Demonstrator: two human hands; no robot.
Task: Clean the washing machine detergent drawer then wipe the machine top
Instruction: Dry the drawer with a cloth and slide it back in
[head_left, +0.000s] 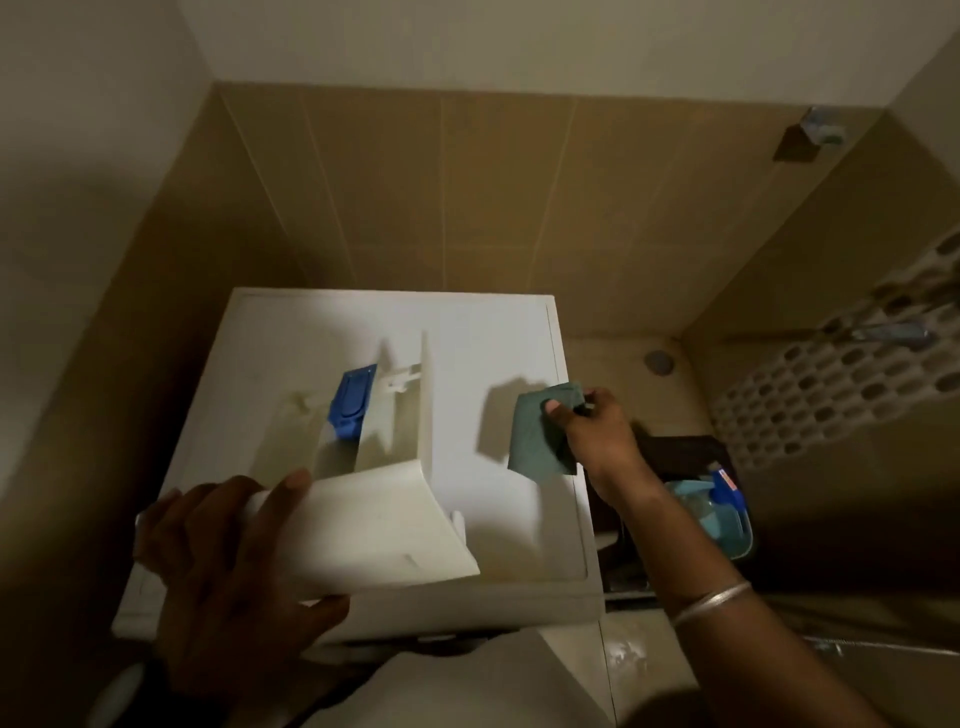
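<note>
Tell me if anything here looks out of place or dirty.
The drawer is out of the machine, held over the machine top by the left hand, as cleaning needs. Its compartments look stained yellowish near the blue insert. The right hand pinches a green cloth. Nothing looks spilled or broken.

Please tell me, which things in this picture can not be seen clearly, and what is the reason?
- Detergent drawer, head view: its front panel and the left hand hide the near compartments.
- Cloth: the right hand covers its right edge.
- Spray bottle in the tub beside the machine: dim and blurred; label unreadable.
- Washing machine front: hidden below its top.
</note>
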